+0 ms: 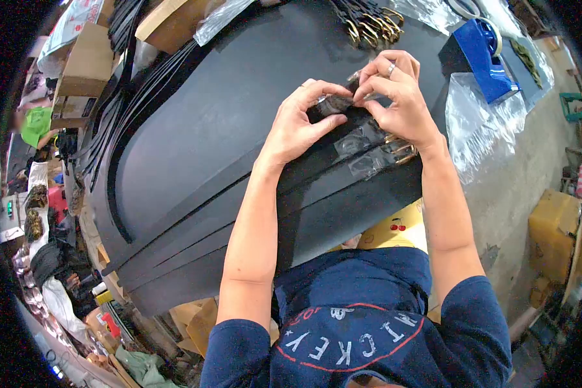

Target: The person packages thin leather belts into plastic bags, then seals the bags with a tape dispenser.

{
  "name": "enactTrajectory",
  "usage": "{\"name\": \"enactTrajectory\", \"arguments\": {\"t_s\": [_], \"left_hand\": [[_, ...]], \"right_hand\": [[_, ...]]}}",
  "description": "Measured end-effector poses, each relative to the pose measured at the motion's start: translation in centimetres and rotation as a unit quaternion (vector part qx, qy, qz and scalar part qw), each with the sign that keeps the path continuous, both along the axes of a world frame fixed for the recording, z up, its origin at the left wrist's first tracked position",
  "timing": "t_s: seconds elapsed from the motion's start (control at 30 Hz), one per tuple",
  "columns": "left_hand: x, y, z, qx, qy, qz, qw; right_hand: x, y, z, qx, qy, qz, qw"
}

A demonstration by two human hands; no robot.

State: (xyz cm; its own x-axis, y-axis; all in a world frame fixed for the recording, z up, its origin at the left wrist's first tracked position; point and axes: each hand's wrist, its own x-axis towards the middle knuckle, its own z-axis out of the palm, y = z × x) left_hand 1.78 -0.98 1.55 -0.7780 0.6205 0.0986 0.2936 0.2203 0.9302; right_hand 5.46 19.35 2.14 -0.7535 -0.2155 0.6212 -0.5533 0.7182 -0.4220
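My left hand [304,119] is closed around a dark strap end [334,105] with shiny clear film on it. My right hand [398,97] meets it from the other side, thumb and forefinger pinched at the film's edge; the fingers partly hide the pinch. Just below the hands, black straps [239,226] run side by side across the table. Their near ends carry clear plastic wrapping [366,163] and gold-coloured metal fittings [404,150].
A blue tape dispenser [488,61] stands at the right, beside crumpled clear plastic bags [482,129]. Gold hooks on black straps [372,26] lie at the table's far side. More thin black straps [132,97] hang along the left edge. A yellow box [553,226] sits on the floor.
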Motion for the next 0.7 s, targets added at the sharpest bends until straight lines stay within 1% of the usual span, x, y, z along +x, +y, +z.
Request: {"name": "enactTrajectory", "arguments": {"t_s": [0.03, 0.1, 0.13, 0.2, 0.23, 0.3, 0.43, 0.47, 0.5, 0.53, 0.57, 0.6, 0.67, 0.7], "left_hand": [[-0.1, 0.0, -0.2, -0.001, 0.001, 0.002, 1.0], [-0.5, -0.1, -0.8, -0.007, 0.088, -0.004, 0.996], [-0.6, -0.1, -0.8, -0.005, 0.089, 0.0, 0.996], [-0.8, -0.1, -1.0, -0.009, 0.033, 0.003, 0.999], [-0.8, -0.2, -0.9, -0.002, 0.033, 0.01, 0.999], [-0.8, -0.3, -0.7, 0.025, -0.014, 0.001, 1.0], [-1.0, -0.5, -1.1, 0.092, -0.034, 0.005, 0.995], [-1.0, -0.6, -0.8, 0.09, -0.08, -0.001, 0.993], [-1.1, -0.7, -0.6, 0.089, -0.126, -0.007, 0.988], [-1.2, -0.8, -0.6, 0.098, -0.126, -0.004, 0.987], [-1.3, -0.9, -0.5, 0.12, -0.147, -0.002, 0.982], [-1.4, -0.9, -0.4, 0.141, -0.168, -0.001, 0.976], [-1.3, -1.1, -0.3, 0.155, -0.173, 0.003, 0.973], [-1.4, -1.0, -0.3, 0.16, -0.179, 0.004, 0.971]], "right_hand": [[0.0, -0.1, 0.0, -0.002, 0.01, 0.002, 1.0], [-0.1, -0.2, 0.1, -0.002, 0.022, 0.008, 1.0], [-0.1, -0.1, 0.1, -0.006, 0.014, 0.027, 1.0], [0.0, -0.2, 0.1, -0.015, 0.005, 0.051, 0.999], [0.0, -0.2, 0.1, -0.008, 0.005, 0.057, 0.998], [0.1, -0.4, 0.3, -0.007, 0.002, 0.054, 0.998], [0.1, -0.7, 0.8, 0.026, 0.014, 0.046, 0.999], [0.2, -1.1, 0.8, 0.034, 0.013, 0.049, 0.998], [0.3, -1.5, 0.9, 0.045, 0.03, 0.019, 0.998], [0.4, -1.9, 1.0, 0.057, 0.048, -0.011, 0.997], [0.5, -2.2, 1.2, 0.066, 0.049, -0.006, 0.997], [0.7, -2.4, 1.5, 0.09, 0.05, -0.029, 0.994], [1.3, -3.0, 2.4, 0.119, 0.045, -0.074, 0.989], [1.2, -2.9, 2.7, 0.127, 0.047, -0.074, 0.988]]}}
